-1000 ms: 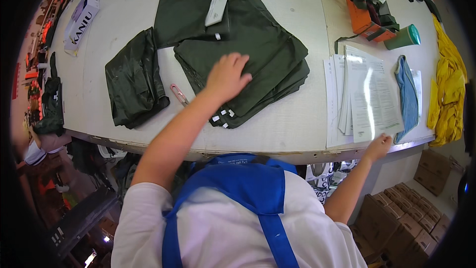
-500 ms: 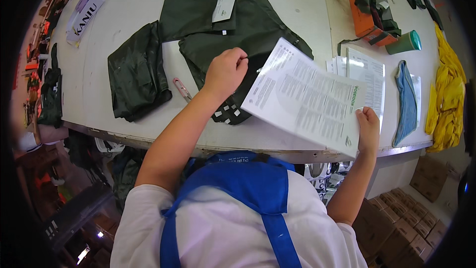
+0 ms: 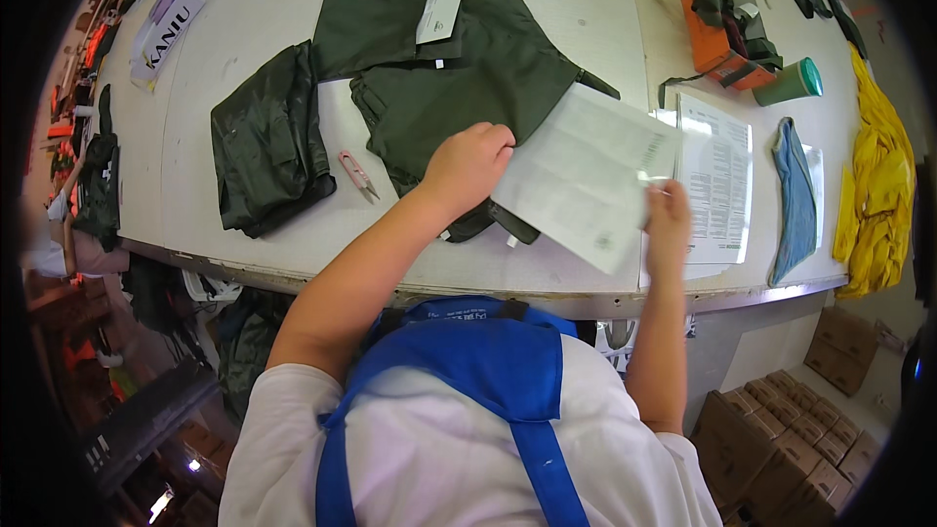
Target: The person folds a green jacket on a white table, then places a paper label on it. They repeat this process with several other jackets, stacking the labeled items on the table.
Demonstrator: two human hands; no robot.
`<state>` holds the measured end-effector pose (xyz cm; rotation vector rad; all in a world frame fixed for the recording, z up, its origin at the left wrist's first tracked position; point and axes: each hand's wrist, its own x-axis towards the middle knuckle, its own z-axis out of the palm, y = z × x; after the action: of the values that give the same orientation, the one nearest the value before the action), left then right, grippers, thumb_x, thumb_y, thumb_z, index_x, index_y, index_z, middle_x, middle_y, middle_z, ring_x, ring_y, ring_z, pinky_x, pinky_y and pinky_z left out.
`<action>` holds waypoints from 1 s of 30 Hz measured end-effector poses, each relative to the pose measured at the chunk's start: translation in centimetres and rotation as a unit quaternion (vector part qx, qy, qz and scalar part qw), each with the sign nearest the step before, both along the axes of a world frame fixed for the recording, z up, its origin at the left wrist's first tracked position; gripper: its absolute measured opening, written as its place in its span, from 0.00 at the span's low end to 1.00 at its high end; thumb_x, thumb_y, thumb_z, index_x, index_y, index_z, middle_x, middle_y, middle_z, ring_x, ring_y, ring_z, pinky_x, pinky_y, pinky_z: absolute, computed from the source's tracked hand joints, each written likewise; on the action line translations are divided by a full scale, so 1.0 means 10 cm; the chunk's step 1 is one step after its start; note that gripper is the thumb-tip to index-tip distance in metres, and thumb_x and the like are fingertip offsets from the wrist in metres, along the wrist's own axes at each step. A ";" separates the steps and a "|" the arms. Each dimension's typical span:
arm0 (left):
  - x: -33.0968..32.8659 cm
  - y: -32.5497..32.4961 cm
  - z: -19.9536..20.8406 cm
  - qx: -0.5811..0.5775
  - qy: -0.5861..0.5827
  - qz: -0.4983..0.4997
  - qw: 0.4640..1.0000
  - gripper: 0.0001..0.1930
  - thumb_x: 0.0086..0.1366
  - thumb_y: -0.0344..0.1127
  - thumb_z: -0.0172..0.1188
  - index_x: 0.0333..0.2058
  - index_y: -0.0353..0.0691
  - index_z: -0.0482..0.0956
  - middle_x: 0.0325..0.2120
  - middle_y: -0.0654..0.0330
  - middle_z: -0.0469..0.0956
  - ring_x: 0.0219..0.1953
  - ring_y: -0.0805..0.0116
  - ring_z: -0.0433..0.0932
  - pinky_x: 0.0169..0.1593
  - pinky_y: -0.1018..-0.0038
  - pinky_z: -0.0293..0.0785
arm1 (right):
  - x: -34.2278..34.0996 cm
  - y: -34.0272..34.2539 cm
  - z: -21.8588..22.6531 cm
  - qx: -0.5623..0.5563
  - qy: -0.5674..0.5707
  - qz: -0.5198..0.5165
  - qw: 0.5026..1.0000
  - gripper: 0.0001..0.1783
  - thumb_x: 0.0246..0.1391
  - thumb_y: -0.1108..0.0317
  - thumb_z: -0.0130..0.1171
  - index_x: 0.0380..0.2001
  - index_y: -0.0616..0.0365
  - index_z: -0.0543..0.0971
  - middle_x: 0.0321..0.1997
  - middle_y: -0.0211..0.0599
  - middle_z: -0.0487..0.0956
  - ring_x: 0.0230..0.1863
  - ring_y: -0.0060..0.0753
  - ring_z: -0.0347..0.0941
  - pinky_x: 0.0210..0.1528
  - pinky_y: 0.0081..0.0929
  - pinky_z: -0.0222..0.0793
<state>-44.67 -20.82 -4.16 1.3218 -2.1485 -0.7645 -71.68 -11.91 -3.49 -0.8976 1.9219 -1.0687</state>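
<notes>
A dark green folded garment (image 3: 468,78) lies on the table in front of me. My left hand (image 3: 468,166) is closed at its near right edge, fingertips pinching the fabric. Against that same edge lies a white printed sheet (image 3: 586,176), tilted, its left side meeting the fabric; whether part of it goes under the cloth I cannot tell. My right hand (image 3: 668,220), smeared by motion, grips the sheet at its right end. Beyond the garment rests a dark green pouch (image 3: 376,15) with a white printed card (image 3: 443,2) on it. Pink-handled thread snips (image 3: 357,174) lie left of my left hand.
Another folded dark green garment (image 3: 268,141) sits at left. Right of my right hand is a stack of printed sheets (image 3: 717,176), then a blue cloth strip (image 3: 793,205) and yellow fabric (image 3: 872,195). An orange box (image 3: 698,15) with straps and a green cup (image 3: 789,84) stand farther back.
The sheet has moved left and down against the garment's edge, carried by my right hand. My left hand has shifted right, and green fabric now covers the dark area with white patches.
</notes>
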 end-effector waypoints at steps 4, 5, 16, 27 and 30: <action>-0.12 0.14 -0.11 0.028 -0.043 -0.096 0.994 0.05 0.58 0.30 0.56 0.33 0.41 0.76 0.28 0.55 0.74 0.32 0.52 0.75 0.34 0.64 0.72 | 0.73 -0.19 -0.41 0.034 -0.176 0.088 0.980 0.13 0.61 0.67 0.49 0.47 0.62 0.69 0.35 0.37 0.76 0.33 0.25 0.74 0.32 0.25 0.75; -0.08 0.15 -0.16 0.027 -0.056 -0.111 0.992 0.06 0.58 0.30 0.54 0.35 0.43 0.75 0.29 0.55 0.73 0.32 0.50 0.75 0.34 0.62 0.73 | 0.72 -0.23 -0.47 0.039 -0.150 0.112 0.982 0.13 0.61 0.67 0.49 0.47 0.62 0.70 0.35 0.36 0.76 0.33 0.24 0.74 0.31 0.24 0.74; 0.49 -0.82 -0.39 -0.121 0.026 0.205 0.971 0.09 0.63 0.27 0.51 0.40 0.37 0.76 0.34 0.50 0.73 0.32 0.52 0.76 0.36 0.63 0.74 | -1.15 0.29 -0.66 0.337 0.426 -0.338 0.768 0.55 0.36 0.41 0.71 0.58 0.66 0.59 0.54 0.56 0.67 0.57 0.48 0.61 0.52 0.40 0.65; 0.28 0.08 -0.68 -0.055 -0.081 0.081 0.992 0.16 0.54 0.34 0.63 0.42 0.40 0.76 0.40 0.55 0.73 0.44 0.53 0.72 0.47 0.63 0.70 | -1.52 0.73 -0.73 0.104 0.167 -0.504 0.841 0.46 0.38 0.66 0.73 0.55 0.74 0.56 0.50 0.59 0.70 0.46 0.45 0.73 0.46 0.35 0.74; 0.34 0.04 -0.65 -0.028 -0.095 0.080 0.992 0.11 0.55 0.31 0.61 0.39 0.39 0.78 0.37 0.56 0.74 0.43 0.54 0.72 0.46 0.64 0.71 | -1.71 0.93 -0.82 -0.096 0.054 -0.462 0.880 0.19 0.47 0.74 0.65 0.41 0.72 0.72 0.38 0.47 0.77 0.36 0.37 0.76 0.41 0.29 0.75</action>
<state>-41.25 -20.39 -10.64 1.5707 -2.1575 -0.5301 -88.77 -2.66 -11.74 -0.0601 2.4266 -1.7933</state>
